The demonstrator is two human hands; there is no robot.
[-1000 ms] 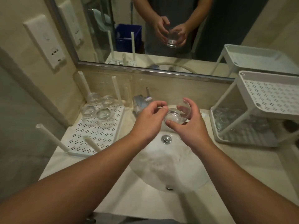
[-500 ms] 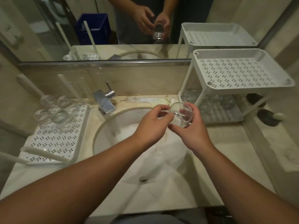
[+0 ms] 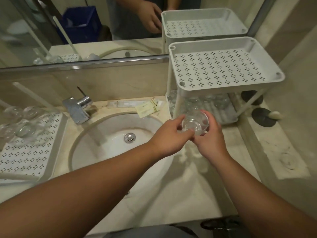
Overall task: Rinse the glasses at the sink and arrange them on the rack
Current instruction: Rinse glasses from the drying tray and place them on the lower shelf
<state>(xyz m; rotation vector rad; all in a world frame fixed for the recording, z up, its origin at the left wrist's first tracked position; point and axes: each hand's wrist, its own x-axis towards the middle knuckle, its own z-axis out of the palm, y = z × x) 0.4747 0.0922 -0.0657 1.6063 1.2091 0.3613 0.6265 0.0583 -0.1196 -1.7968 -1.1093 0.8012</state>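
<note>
The glass (image 3: 195,123), gripped by left hand (image 3: 169,136) and right hand (image 3: 210,140), has shifted toward the rack (image 3: 226,83).

Behind the chrome faucet (image 3: 78,109) hangs a wide wall mirror (image 3: 82,24) (a blue plastic bin (image 3: 78,23) reflected); right of the faucet lie pale paper sachets (image 3: 147,108).

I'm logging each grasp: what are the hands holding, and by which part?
Both hands hold one clear glass: left hand pinches its near-left side, right hand cups its lower right side.
</note>
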